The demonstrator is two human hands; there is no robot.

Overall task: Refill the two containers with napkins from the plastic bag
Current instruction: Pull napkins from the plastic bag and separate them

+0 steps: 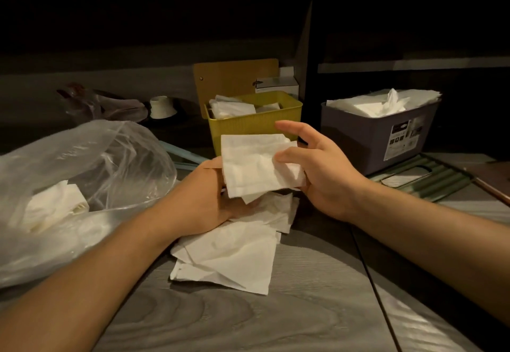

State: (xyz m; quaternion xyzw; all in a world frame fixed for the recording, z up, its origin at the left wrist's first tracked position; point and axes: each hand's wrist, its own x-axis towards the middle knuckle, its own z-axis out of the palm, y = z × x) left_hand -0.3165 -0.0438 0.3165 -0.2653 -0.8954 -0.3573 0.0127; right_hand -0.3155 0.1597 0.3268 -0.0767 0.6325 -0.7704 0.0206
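Left hand (204, 200): above the table's middle, fingers curled under a small stack of white napkins (256, 167), gripping it from the left.
Right hand (317, 169): thumb pressed on the stack's right edge, pinching it; index finger stretched out over the top.
Held napkins: lifted just in front of the yellow container, clear of the table.
Loose napkins (231, 255): several crumpled sheets lying on the grey wood-grain table (303, 310), directly below both hands.
Plastic bag (82, 175): clear, slumped at the table's left edge, with white napkins inside.
Yellow container (254, 122): toward the far edge, centre; partly filled with napkins.
Grey container (378, 136): toward the far right, filled with napkins to the rim, label on its front.
Green slatted lid (425, 183): flat on the table, touching the grey container's near side.
White cup-like object (162, 107): far left, behind the bag; too dim to identify.
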